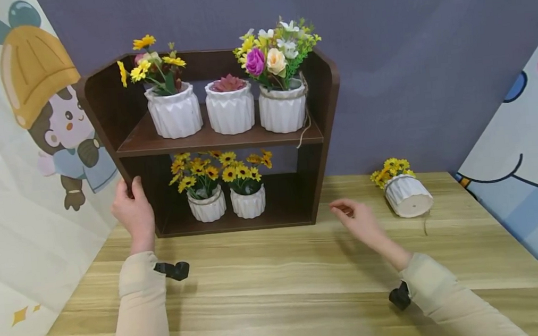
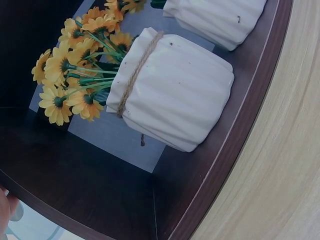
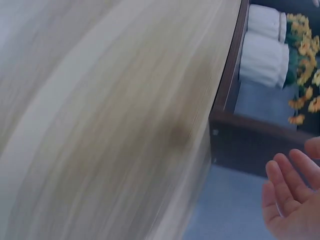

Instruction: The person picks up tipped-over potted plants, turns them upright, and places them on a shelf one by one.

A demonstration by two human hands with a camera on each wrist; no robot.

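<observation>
A dark brown two-tier shelf [image 1: 226, 229] stands against the back wall in the head view. My left hand [image 1: 134, 209] grips the front edge of its left side panel, thumb on the inner side; the left wrist view catches only fingertips [image 2: 6, 207] beyond the panel. Just off the right side panel, my right hand [image 1: 357, 221] hovers above the table, fingers loosely bent and holding nothing. In the lower tier sit two white pots of yellow flowers, one twine-tied pot [image 2: 175, 90] and one plain pot [image 1: 249, 202].
Along the top tier are a yellow-flower pot [image 1: 175, 112], a succulent pot [image 1: 230, 110] and a mixed-bouquet pot [image 1: 283, 110] with dangling twine. Another yellow-flower pot [image 1: 408, 196] lies tipped over at right on the wooden table [image 1: 270, 296]. Printed cloths hang on both sides.
</observation>
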